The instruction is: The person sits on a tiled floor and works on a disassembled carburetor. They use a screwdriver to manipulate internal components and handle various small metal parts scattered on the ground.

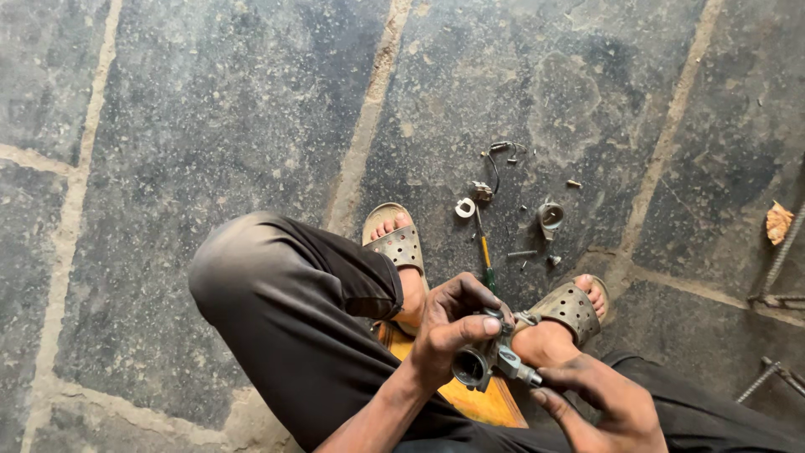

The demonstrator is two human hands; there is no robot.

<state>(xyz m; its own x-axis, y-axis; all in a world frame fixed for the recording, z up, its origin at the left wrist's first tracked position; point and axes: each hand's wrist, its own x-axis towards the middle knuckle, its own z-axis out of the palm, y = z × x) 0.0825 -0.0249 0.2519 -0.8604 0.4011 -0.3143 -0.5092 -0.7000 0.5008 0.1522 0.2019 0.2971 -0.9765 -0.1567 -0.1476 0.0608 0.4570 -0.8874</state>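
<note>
1. Carburetor body (pixel 486 356), a small grey metal casting with a round bore, sits in the left hand (pixel 449 331) above the person's lap, just over a yellow wooden board (pixel 486 403).
2. Left grip is clenched around the carburetor body, thumb laid across its top, wrist bent inward.
3. Right hand (pixel 604 403) lies just right of the carburetor body, fingers loosely curled, fingertips pinching its protruding end fitting.
4. Risk: greasy fingers could let the casting slip and drop onto the stone floor (pixel 210 126).
5. Risk: small parts (pixel 549 216) and a green-handled screwdriver (pixel 485 256) lie beyond the carburetor body between the sandalled feet (pixel 401 243); a shifting foot could scatter them.
</note>
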